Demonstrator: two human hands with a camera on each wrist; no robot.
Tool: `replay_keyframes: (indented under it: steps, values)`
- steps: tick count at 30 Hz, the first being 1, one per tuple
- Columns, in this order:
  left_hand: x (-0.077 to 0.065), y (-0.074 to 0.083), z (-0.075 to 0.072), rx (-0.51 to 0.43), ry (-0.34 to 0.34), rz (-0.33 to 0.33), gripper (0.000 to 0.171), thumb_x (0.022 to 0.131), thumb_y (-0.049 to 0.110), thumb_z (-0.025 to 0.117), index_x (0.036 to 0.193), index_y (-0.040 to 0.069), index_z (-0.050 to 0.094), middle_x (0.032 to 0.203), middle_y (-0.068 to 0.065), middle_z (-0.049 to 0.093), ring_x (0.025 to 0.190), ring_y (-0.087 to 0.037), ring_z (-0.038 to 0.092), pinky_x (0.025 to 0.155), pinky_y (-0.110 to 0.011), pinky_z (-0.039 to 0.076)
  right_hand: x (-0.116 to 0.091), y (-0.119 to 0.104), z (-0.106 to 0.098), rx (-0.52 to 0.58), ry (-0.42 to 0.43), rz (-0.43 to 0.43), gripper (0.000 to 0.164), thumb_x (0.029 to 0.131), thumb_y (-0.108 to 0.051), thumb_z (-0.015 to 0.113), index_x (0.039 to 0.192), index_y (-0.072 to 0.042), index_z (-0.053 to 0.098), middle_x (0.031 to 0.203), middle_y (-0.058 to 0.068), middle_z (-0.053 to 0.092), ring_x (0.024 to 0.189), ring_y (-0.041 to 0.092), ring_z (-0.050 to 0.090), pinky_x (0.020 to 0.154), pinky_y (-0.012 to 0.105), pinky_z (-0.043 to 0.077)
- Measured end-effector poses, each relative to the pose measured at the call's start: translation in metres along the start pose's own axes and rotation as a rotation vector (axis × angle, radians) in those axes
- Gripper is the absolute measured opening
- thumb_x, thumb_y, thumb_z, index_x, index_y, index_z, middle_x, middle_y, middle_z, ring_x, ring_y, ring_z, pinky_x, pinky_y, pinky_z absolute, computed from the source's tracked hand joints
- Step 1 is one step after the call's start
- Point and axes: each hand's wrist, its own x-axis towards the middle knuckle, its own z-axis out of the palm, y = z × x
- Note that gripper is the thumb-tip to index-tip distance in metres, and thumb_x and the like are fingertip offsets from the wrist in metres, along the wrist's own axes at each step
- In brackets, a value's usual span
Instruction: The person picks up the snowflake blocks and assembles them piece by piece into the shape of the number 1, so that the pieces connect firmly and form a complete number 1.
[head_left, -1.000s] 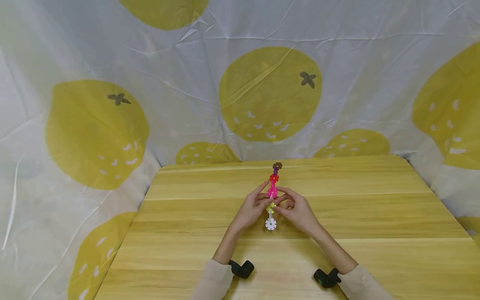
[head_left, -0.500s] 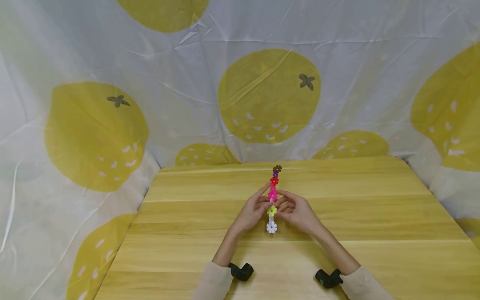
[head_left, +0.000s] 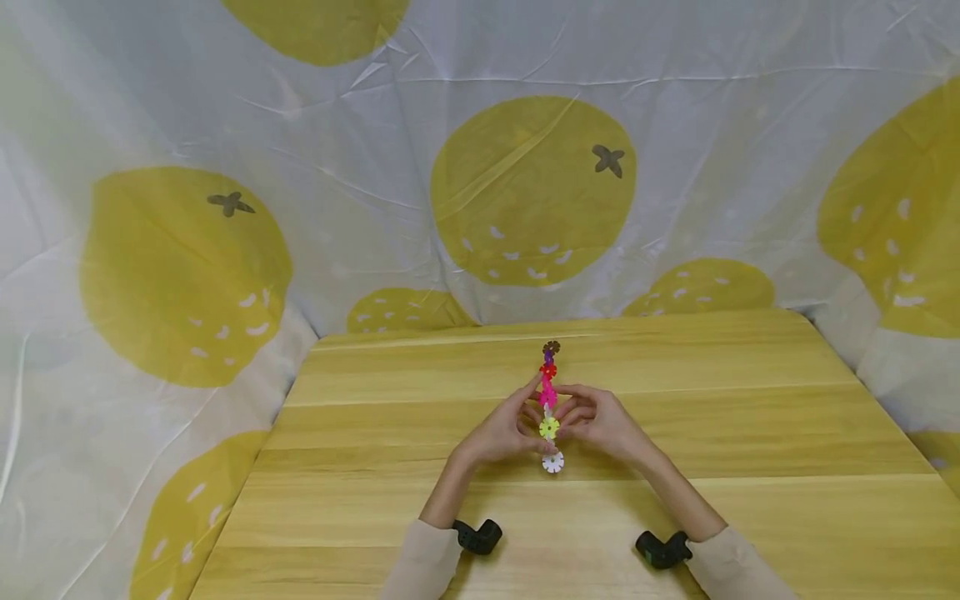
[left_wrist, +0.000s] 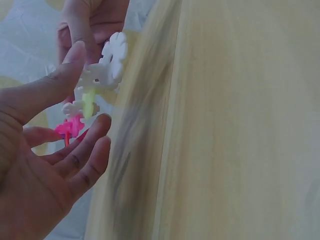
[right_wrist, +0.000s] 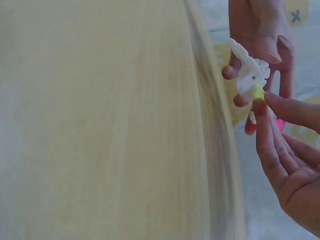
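A chain of interlocking plastic snowflake discs is held up over the table. Brown (head_left: 552, 347), purple and red discs (head_left: 548, 371) form its far end, followed by pink (head_left: 548, 397), white and yellow (head_left: 549, 428), with a white disc (head_left: 552, 462) at the near end. My right hand (head_left: 609, 427) pinches the yellow disc between thumb and forefinger, clearest in the right wrist view. My left hand (head_left: 501, 432) curls loosely round the chain's left side: its forefinger reaches the red and pink part, its thumb lies by the near white discs. Exact thumb contact is unclear.
The wooden table (head_left: 375, 500) spreads under both arms. A curtain with yellow lemon prints (head_left: 532, 192) hangs behind its far edge. Black wrist cameras (head_left: 478, 537) sit on both wrists.
My left thumb has shifted from the yellow disc down toward the near white discs. The chain has come slightly nearer. My right hand keeps its pinch.
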Motion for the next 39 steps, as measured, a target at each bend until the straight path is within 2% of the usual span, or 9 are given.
replay_keyframes:
  steps: [6, 10, 12, 16, 20, 27, 33, 39]
  values:
    - [-0.004, 0.001, -0.002, 0.116, 0.013, -0.022, 0.114, 0.079, 0.017, 0.092, 0.167, 0.014, 0.019, 0.127, -0.014, 0.055, 0.116, -0.028, 0.059, 0.090, -0.033, 0.054, 0.000, 0.002, -0.001, 0.001, -0.028, 0.018, 0.066, 0.088, 0.010, 0.072, 0.148, 0.012, 0.045, 0.109, 0.031, 0.069, 0.091, 0.027, 0.074, 0.078, 0.025, 0.061]
    - [-0.004, 0.001, -0.003, 0.158, 0.030, -0.040, 0.109, 0.079, 0.021, 0.092, 0.165, 0.014, 0.025, 0.140, -0.014, 0.049, 0.130, -0.031, 0.054, 0.106, -0.046, 0.049, 0.001, 0.002, -0.001, 0.007, -0.032, 0.041, 0.066, 0.089, 0.011, 0.071, 0.148, 0.014, 0.043, 0.109, 0.033, 0.068, 0.092, 0.031, 0.073, 0.079, 0.025, 0.061]
    - [-0.004, 0.001, -0.003, 0.183, 0.036, -0.054, 0.108, 0.079, 0.024, 0.093, 0.165, 0.015, 0.028, 0.151, -0.014, 0.044, 0.141, -0.033, 0.047, 0.116, -0.052, 0.043, 0.002, 0.003, -0.001, 0.008, -0.035, 0.053, 0.066, 0.088, 0.012, 0.071, 0.148, 0.015, 0.042, 0.108, 0.033, 0.068, 0.091, 0.031, 0.073, 0.079, 0.026, 0.061]
    - [-0.002, 0.001, -0.002, 0.230, 0.052, -0.055, 0.106, 0.078, 0.028, 0.093, 0.163, 0.014, 0.032, 0.164, -0.014, 0.034, 0.153, -0.037, 0.033, 0.123, -0.057, 0.033, 0.003, 0.002, -0.002, -0.007, -0.035, 0.066, 0.067, 0.088, 0.012, 0.071, 0.148, 0.015, 0.042, 0.108, 0.032, 0.068, 0.090, 0.032, 0.074, 0.079, 0.026, 0.062]
    - [0.000, -0.001, 0.000, 0.225, 0.057, -0.053, 0.105, 0.078, 0.028, 0.093, 0.163, 0.013, 0.033, 0.166, -0.013, 0.034, 0.154, -0.037, 0.032, 0.124, -0.057, 0.032, 0.004, 0.001, -0.004, -0.040, -0.036, 0.073, 0.068, 0.087, 0.012, 0.073, 0.148, 0.014, 0.043, 0.106, 0.030, 0.068, 0.089, 0.032, 0.074, 0.077, 0.026, 0.061]
    - [0.003, -0.003, 0.005, 0.246, 0.051, -0.061, 0.103, 0.078, 0.028, 0.093, 0.161, 0.010, 0.035, 0.165, -0.013, 0.036, 0.154, -0.037, 0.034, 0.124, -0.056, 0.032, 0.003, 0.001, -0.005, -0.075, -0.043, 0.085, 0.066, 0.086, 0.011, 0.076, 0.145, 0.015, 0.047, 0.104, 0.027, 0.069, 0.084, 0.023, 0.074, 0.076, 0.026, 0.062]
    - [0.005, -0.002, 0.006, 0.314, 0.051, -0.065, 0.100, 0.078, 0.033, 0.093, 0.158, 0.005, 0.039, 0.166, -0.012, 0.037, 0.155, -0.033, 0.035, 0.125, -0.056, 0.029, 0.005, 0.001, -0.007, -0.125, -0.045, 0.083, 0.060, 0.085, 0.010, 0.076, 0.140, 0.015, 0.052, 0.101, 0.026, 0.070, 0.084, 0.027, 0.074, 0.073, 0.025, 0.060]
    - [0.009, -0.004, 0.006, 0.338, 0.052, -0.084, 0.101, 0.079, 0.035, 0.092, 0.159, 0.007, 0.038, 0.167, -0.011, 0.036, 0.155, -0.033, 0.034, 0.125, -0.056, 0.029, 0.008, 0.001, -0.010, -0.128, -0.055, 0.083, 0.061, 0.085, 0.010, 0.076, 0.140, 0.015, 0.051, 0.102, 0.027, 0.070, 0.087, 0.031, 0.074, 0.074, 0.026, 0.061]
